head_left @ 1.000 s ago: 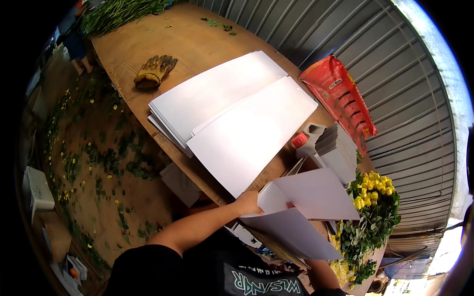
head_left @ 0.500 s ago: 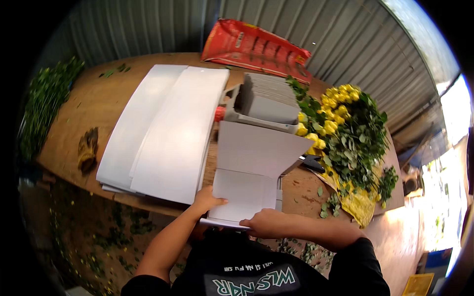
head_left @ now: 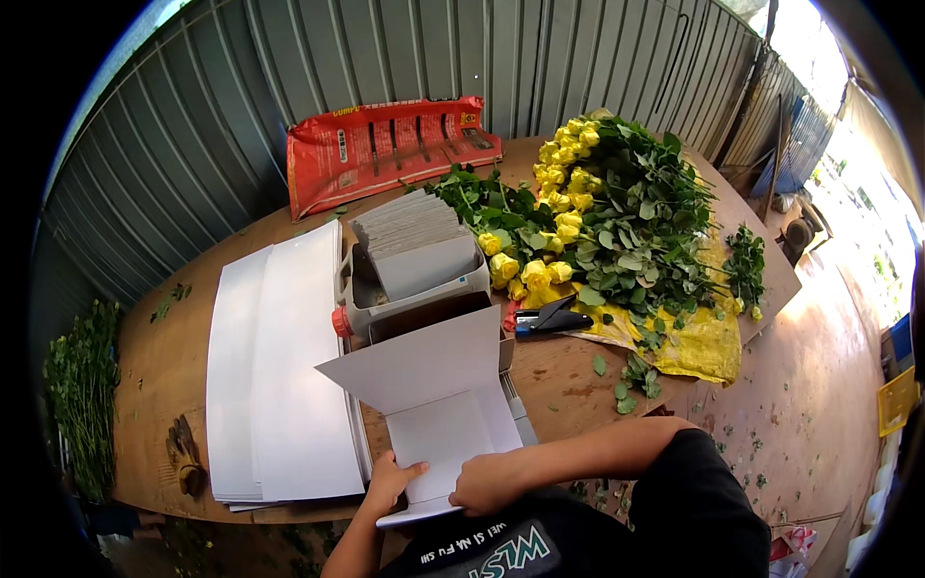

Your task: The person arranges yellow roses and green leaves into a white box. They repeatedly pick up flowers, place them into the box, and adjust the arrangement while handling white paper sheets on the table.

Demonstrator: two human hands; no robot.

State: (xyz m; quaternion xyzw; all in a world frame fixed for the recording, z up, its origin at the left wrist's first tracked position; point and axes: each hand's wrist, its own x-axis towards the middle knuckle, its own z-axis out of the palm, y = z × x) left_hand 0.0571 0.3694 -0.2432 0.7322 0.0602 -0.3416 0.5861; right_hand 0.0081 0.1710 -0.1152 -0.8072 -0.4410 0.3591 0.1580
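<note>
A folded white cardboard sheet (head_left: 451, 419) lies at the table's near edge, its grey back panel raised. My left hand (head_left: 390, 479) grips the cardboard's left side, thumb on the inner face. My right hand (head_left: 482, 482) is closed on its near edge, fingers curled. Stacks of flat white sheets (head_left: 275, 356) lie to the left. Beyond the cardboard, grey pieces (head_left: 405, 226) stand in a cut plastic jug (head_left: 434, 301) with a red cap. A black stapler (head_left: 544, 323) lies to the right.
Yellow roses (head_left: 578, 207) lie on yellow plastic (head_left: 703, 352). A red bag (head_left: 385, 149) rests against the metal wall (head_left: 434, 58). A glove (head_left: 183, 453) and green stems (head_left: 82, 405) are on the table's (head_left: 159, 366) left. A yellow crate (head_left: 894, 400) is at the far right.
The view has turned toward the table and roses. My right hand has come onto the cardboard's near edge, and both hands have drawn the cardboard closer to my body.
</note>
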